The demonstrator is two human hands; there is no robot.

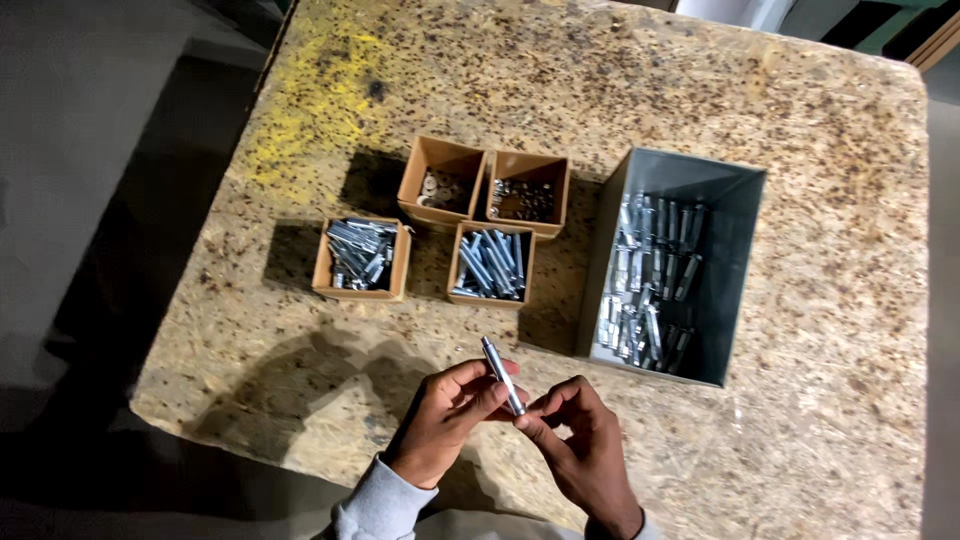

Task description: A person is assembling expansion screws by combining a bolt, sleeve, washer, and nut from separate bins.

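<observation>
Looks like mid-assembly: left hand (445,420) pinches the metal bolt (502,375) upright while right hand (580,440) fingers close on its lower end, small parts boxes (490,262) just beyond, so next probably needs careful threading.

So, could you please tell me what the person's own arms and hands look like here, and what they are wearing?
Both hands are bare: no gloves, rings or watch show. The left hand emerges from a light grey sweatshirt sleeve with a ribbed cuff. The right hand shows only a sliver of the same grey cuff at the bottom edge of the picture.
</observation>
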